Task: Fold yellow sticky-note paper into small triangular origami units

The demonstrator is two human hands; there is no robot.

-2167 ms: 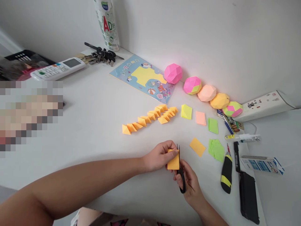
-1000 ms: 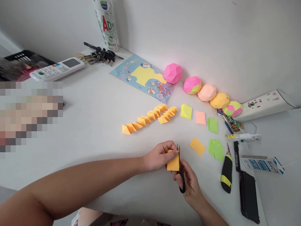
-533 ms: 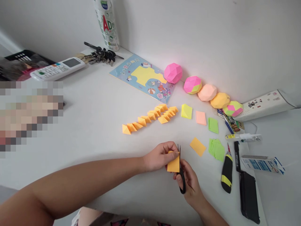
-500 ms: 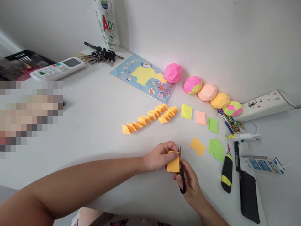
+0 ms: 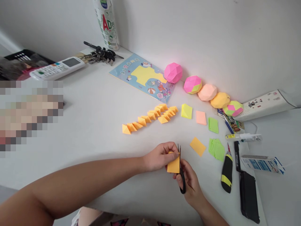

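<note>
Between the thumb and fingers of my left hand is a piece of orange paper, held low over the white table. My right hand has its fingers in the handles of black scissors. The scissor blades lie along the right edge of the orange paper, tips pointing away from me and slightly apart. To the right of the hands lies another orange paper piece. Beyond them runs a row of folded orange paper units.
Yellow, pink and green paper pieces lie beyond my right hand. Faceted paper balls line the wall. A black-yellow cutter-like tool and a black case lie right. A remote sits far left.
Almost nothing differs. Both hands, the scissors and the orange paper keep nearly the same place and pose.
</note>
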